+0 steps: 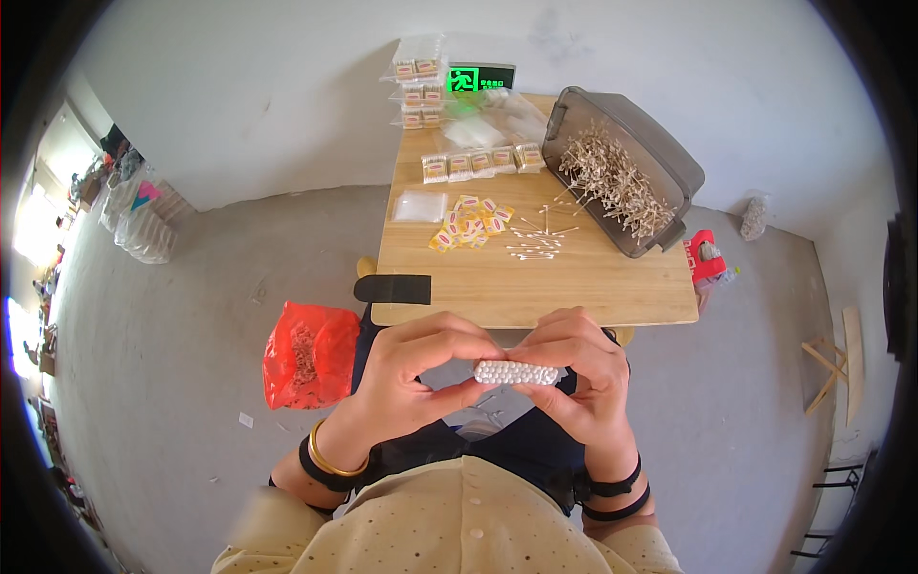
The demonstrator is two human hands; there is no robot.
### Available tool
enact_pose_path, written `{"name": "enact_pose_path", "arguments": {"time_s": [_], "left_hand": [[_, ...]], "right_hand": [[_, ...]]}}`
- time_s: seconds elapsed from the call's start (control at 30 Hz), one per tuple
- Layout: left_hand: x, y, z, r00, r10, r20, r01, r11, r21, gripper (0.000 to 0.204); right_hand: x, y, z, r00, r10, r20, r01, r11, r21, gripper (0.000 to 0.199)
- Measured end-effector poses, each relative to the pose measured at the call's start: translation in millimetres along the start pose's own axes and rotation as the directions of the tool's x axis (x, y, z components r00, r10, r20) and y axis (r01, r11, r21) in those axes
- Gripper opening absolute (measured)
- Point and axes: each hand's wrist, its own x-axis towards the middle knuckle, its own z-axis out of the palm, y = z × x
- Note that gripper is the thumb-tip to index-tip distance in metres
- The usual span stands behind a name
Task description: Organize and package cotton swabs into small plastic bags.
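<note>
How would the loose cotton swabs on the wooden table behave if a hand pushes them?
The loose cotton swabs look thin and very light, so they would probably scatter rather than move together. Their round sticks could roll on the smooth table. They lie crossed and apart, so picking up one alone may be fiddly.
</note>
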Motion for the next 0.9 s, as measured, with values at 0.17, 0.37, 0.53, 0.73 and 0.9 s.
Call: {"name": "enact_pose_path", "arguments": {"time_s": [0.17,0.37,0.53,0.73,0.9], "left_hand": [[3.1,7.5,4.9,0.999,0.015,-0.044,-0.012,0.998,0.066,0.031],[-0.2,2.3,2.6,0.997,0.055,-0.058,-0.053,0.998,0.046,0.031],[-0.1,4.6,4.0,0.996,0.036,-0.081,-0.035,0.999,0.019,0.030],[1.8,5.0,-1.3,0.997,0.082,0.008,-0.082,0.996,0.032,0.030],[-0.7,4.2,4.1,0.997,0.035,-0.075,-0.033,0.999,0.034,0.032]], "right_hand": [[-0.2,2.6,0.1,1.000,-0.001,-0.025,0.002,0.999,0.033,0.028],[0.2,-1.7,2.6,1.000,0.001,-0.024,0.000,0.999,0.040,0.031],[0.2,-2.5,0.6,0.997,-0.072,-0.021,0.071,0.996,-0.048,0.032],[-2.9,2.0,-3.7,0.998,-0.059,-0.007,0.058,0.998,-0.008,0.032],[-2.2,-0.5,-1.5,0.998,-0.050,-0.024,0.049,0.998,-0.047,0.032]]}}
